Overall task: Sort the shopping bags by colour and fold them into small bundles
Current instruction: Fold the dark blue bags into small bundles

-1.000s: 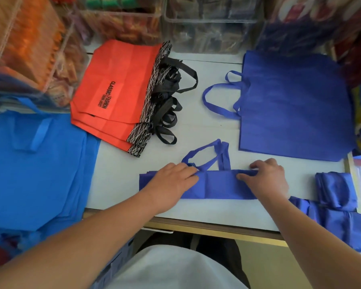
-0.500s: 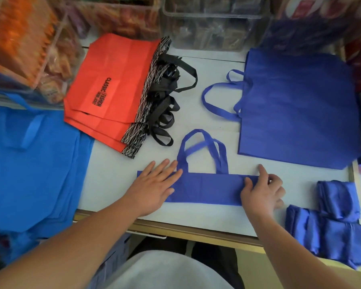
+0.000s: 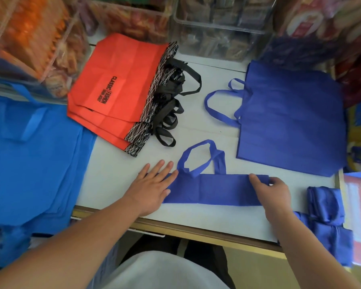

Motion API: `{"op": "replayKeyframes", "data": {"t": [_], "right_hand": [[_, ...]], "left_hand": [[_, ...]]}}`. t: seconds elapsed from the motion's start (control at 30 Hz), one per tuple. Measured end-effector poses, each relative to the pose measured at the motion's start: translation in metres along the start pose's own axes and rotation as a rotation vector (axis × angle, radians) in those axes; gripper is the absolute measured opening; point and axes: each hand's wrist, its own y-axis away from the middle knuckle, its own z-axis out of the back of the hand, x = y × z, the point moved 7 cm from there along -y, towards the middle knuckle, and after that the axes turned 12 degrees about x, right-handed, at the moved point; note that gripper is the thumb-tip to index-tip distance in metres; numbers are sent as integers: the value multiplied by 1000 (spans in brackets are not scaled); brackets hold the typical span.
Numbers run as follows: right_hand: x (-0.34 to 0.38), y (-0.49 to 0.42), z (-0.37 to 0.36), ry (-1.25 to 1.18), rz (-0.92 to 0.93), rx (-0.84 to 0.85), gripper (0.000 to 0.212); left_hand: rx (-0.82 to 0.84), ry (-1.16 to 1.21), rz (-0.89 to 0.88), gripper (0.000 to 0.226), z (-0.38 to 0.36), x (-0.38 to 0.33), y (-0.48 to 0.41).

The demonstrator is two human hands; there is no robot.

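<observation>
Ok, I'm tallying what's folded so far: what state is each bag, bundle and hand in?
dark blue strip: folded to a long band, handles sticking out, not yet bundled.
left hand: flat, pressing the strip's left end.
right hand: pinches the strip's right end.
flat dark blue bag: unfolded, lying flat.
red bags: stacked flat, unfolded.
light blue bags: piled flat, unfolded.
dark blue bundles: folded small.

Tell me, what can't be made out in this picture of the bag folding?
All in the head view:
Folded dark blue strip: left end under the left hand.
Right hand: pinching or only pressing, its own fingers hide that.
Light blue bags: cut by the left edge.
Clear bins: contents blurred.
Folded bundles: partly behind the right forearm.
</observation>
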Motion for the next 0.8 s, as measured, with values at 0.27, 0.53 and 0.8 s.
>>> {"op": "replayKeyframes", "data": {"t": [0.27, 0.53, 0.8], "right_hand": [[102, -7, -2, 55, 281, 56, 25], [195, 1, -29, 383, 789, -215, 60], [50, 39, -151, 504, 762, 386, 36]], "left_hand": [[-391, 18, -80, 42, 0, -15, 42], [-219, 203, 50, 60, -18, -30, 38], [-254, 735, -24, 49, -2, -53, 17]]}}
